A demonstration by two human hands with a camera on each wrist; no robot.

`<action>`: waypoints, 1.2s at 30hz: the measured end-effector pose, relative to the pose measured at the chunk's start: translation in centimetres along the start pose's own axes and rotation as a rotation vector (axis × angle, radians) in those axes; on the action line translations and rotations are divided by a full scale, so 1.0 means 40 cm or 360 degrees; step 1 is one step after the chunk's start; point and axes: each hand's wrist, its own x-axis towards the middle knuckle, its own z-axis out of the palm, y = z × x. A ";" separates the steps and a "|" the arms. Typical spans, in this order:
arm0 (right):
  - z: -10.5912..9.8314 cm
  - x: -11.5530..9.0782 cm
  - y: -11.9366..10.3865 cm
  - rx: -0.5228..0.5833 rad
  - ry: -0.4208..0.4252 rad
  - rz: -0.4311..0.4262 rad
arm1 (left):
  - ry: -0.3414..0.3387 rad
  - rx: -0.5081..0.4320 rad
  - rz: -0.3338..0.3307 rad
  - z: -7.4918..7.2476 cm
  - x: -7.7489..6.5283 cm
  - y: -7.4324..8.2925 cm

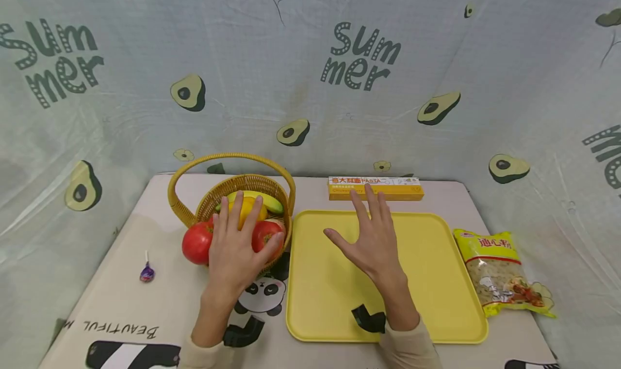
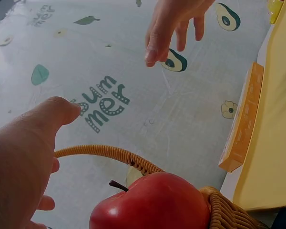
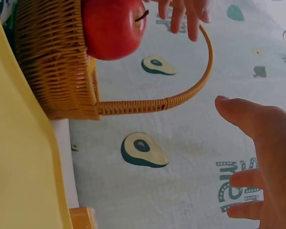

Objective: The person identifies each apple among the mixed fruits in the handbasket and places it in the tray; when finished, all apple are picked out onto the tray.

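My left hand [image 1: 235,253], fingers spread, hovers over the front of a wicker basket [image 1: 249,183] and holds nothing. Two red apples [image 1: 198,243] show on either side of it, with a green-yellow banana [image 1: 264,200] and a rounded yellow fruit [image 1: 248,210] behind the fingers. Part of the fruit is hidden by that hand. In the left wrist view a red apple [image 2: 155,205] with a dark stem sits below the thumb. Over the yellow tray [image 1: 320,282] my right hand [image 1: 373,245] is raised, its fingers spread and nothing in them.
A yellow pasta box [image 1: 375,190] lies behind the tray. To the tray's right is a bag of pasta [image 1: 499,274]. A purple-wrapped lollipop [image 1: 147,272] lies left of the basket, whose tall handle [image 1: 233,156] arches up. A printed cloth [image 1: 310,61] hangs behind the table.
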 end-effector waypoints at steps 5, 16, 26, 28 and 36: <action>0.005 0.008 -0.014 0.0075 0.0001 -0.0027 | 0.0042 -0.0020 -0.0004 -0.006 -0.002 -0.005; 0.029 0.018 -0.060 0.0195 -0.0062 -0.0098 | 0.0087 -0.0079 -0.0055 -0.027 -0.020 -0.026; 0.058 0.017 -0.099 0.0279 -0.0115 -0.0196 | 0.0277 -0.0116 -0.0028 -0.050 -0.045 -0.054; 0.063 0.017 -0.106 0.0300 -0.0130 -0.0210 | 0.0318 -0.0127 -0.0031 -0.054 -0.051 -0.060; 0.087 0.016 -0.133 0.0361 -0.0150 -0.0311 | 0.0449 -0.0231 -0.0060 -0.063 -0.074 -0.079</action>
